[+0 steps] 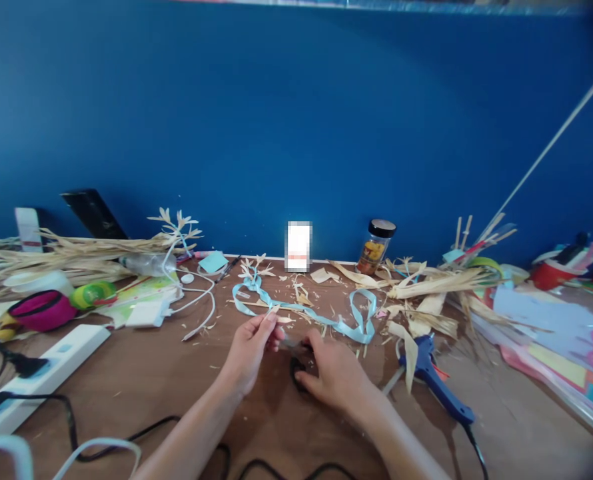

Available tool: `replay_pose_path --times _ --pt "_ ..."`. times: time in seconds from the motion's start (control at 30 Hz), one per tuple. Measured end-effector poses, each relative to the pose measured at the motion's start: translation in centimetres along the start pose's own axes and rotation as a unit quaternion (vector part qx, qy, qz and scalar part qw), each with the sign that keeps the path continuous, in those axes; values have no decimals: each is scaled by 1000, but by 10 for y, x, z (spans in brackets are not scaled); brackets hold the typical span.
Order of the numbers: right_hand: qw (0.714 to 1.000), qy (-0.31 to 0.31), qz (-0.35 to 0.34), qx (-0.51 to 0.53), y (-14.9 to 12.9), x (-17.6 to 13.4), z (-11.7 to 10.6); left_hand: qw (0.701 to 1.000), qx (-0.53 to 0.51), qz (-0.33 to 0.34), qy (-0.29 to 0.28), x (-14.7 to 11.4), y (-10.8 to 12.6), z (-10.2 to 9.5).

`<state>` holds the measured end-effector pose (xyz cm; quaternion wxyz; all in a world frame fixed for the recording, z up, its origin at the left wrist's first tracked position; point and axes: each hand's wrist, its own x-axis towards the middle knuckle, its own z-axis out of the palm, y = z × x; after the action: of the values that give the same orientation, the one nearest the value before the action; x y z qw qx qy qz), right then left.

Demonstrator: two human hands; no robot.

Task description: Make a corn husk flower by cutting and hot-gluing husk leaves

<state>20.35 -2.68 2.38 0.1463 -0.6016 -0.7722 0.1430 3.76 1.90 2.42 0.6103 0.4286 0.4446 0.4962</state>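
Observation:
Near the middle of the brown table, my left hand (254, 343) pinches a small piece of pale dried husk (282, 319) between thumb and fingers. My right hand (334, 373) grips a pair of scissors (297, 375) by its black handles. The blades point left, close to the fingers of my left hand, and their tips are partly hidden there. Just beyond both hands a light blue ribbon (321, 319) lies in loose curls. At its left end it is tied near a small husk flower (254, 269).
A blue glue gun (441, 387) lies to the right with its cord running forward. On the left are a white power strip (46, 373), a white charger (148, 313) and husk strips (91, 252). A black-lidded jar (374, 247) stands by the blue wall (296, 120).

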Motion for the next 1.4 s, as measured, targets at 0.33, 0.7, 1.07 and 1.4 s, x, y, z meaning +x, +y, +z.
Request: replay_pose_path --times 0.33,0.7,1.07,1.4 --pt "999 26 -26 -17 2 -2 0 998 40 48 11 5 15 23" --pt "997 37 -19 72 5 3 10 994 -86 -43 -45 18 -11 38" --pt "995 42 14 87 6 7 12 986 -137 -84 -36 15 -19 31" --pt "979 107 -1 174 3 8 12 988 -107 -97 -58 6 -8 30"
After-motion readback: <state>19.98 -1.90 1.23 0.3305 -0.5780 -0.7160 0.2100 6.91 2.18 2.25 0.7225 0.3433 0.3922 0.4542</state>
